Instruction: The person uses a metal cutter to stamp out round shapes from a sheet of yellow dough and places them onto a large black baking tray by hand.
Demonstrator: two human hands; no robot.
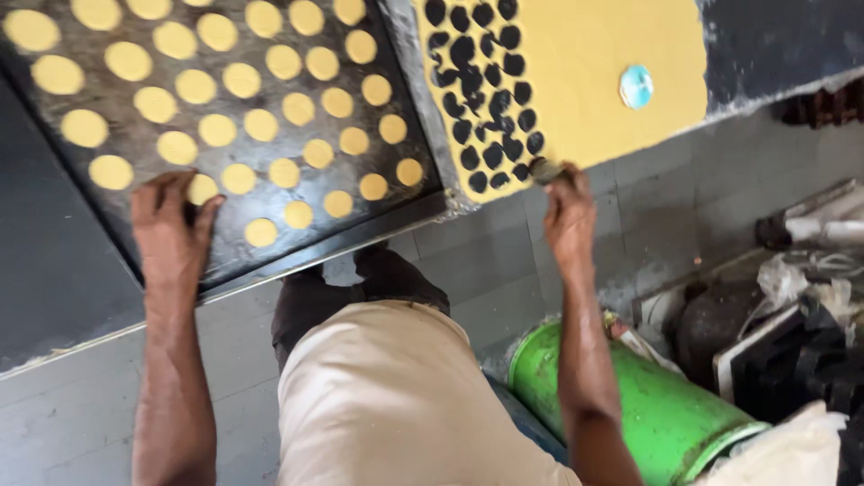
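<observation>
My left hand (171, 225) rests flat on the near edge of a dark baking tray (378, 205), its fingers beside a yellow dough disc (202, 188). Several rows of round yellow dough discs (261, 124) cover the tray. My right hand (569, 216) grips a small round metal cutter (544, 169) at the near edge of a rolled yellow dough sheet (594, 63). The left part of the sheet is full of round cut-out holes (486, 90). A pale blue round lid (636, 86) lies on the uncut dough.
A green metal cylinder (648, 405) lies on the tiled floor (486, 270) by my right forearm. Dark clutter and white cloths (801, 315) fill the right side. My beige-clad leg (396, 405) is below the counter edge.
</observation>
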